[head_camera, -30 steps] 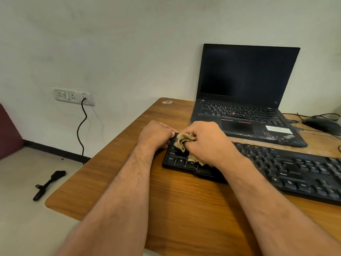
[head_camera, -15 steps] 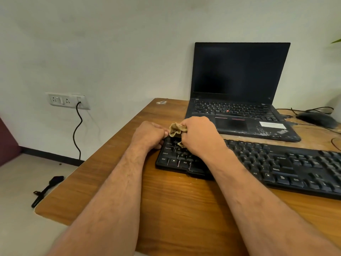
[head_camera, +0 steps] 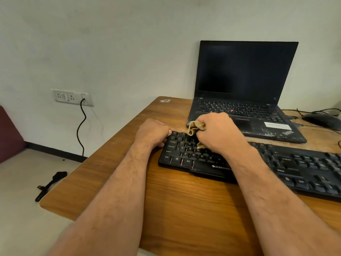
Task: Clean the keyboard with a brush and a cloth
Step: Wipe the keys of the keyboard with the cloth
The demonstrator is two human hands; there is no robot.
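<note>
Desk: a wooden desk (head_camera: pixel 184 209) fills the near field, both forearms reaching across it toward the far edge.
Keyboard: the black keyboard (head_camera: pixel 304 170) lies across the desk from centre to the right edge of view, near edge toward the person; its left end sits under the two hands.
Left hand: the left hand (head_camera: pixel 153 133) grips the keyboard's far-left corner, fingers curled over the edge beside the top-left keys, apparently bracing it.
Right hand: the right hand (head_camera: pixel 219 132) is closed round a bunched tan cloth (head_camera: pixel 196 127), which sticks out past the knuckles toward the left hand and shows again under the palm on the keys.
Cloth contact: the lower fold touches the letter keys of the left block; how hard it presses cannot be told.
Step in hand: by my reading, the cloth wipe of the left-hand key block, upper rows.
Progress: the long stretch of keys to the right shows no hand or cloth on it; whether it is already wiped cannot be told.
Next move: likely calls for drawing the cloth rightward along the rows while the left hand keeps the board from sliding.
Brush: no brush is clearly in view on the desk; a dark handled object (head_camera: pixel 49 183) lies on the floor to the left, too small to identify.
Beyond: an open laptop (head_camera: pixel 245 74) with a dark screen stands just behind the keyboard, a mouse (head_camera: pixel 322 121) to its right, a wall socket (head_camera: pixel 72 97) with a black cable plugged in at far left.
</note>
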